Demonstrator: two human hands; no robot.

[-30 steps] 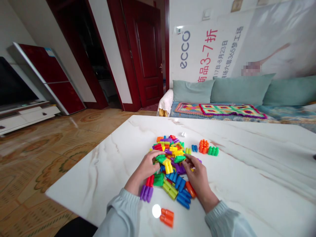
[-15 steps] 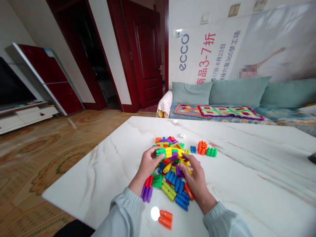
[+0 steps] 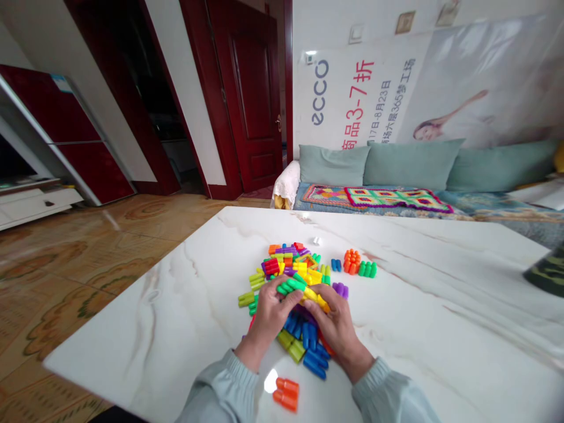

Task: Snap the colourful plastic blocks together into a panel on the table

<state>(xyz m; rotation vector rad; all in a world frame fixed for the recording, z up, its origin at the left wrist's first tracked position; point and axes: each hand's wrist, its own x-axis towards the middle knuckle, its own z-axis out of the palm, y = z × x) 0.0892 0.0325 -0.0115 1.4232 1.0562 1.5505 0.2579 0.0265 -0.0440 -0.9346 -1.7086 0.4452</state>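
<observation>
Just above a pile of bullet-shaped plastic toy blocks, my left hand (image 3: 269, 312) is closed on a green block (image 3: 291, 286). My right hand (image 3: 338, 326) pinches a yellow block (image 3: 317, 298) right beside it. The two blocks meet end to end between my fingertips; whether they are locked together I cannot tell. Under and around my hands lie blue blocks (image 3: 309, 336), an olive-green block (image 3: 291, 345) and others in red, purple and yellow. My hands hide part of the pile.
An orange block (image 3: 286, 395) lies near me on the white marble-patterned table (image 3: 409, 341). Right of the pile are a blue block (image 3: 336, 265), an orange cluster (image 3: 352, 261) and a green block (image 3: 367, 269). A dark camouflage-patterned object (image 3: 549, 271) rests at the right edge.
My right hand has moved in from the pile and now grips the yellow block. Both hands have come closer together and lower. The view has turned slightly right.
</observation>
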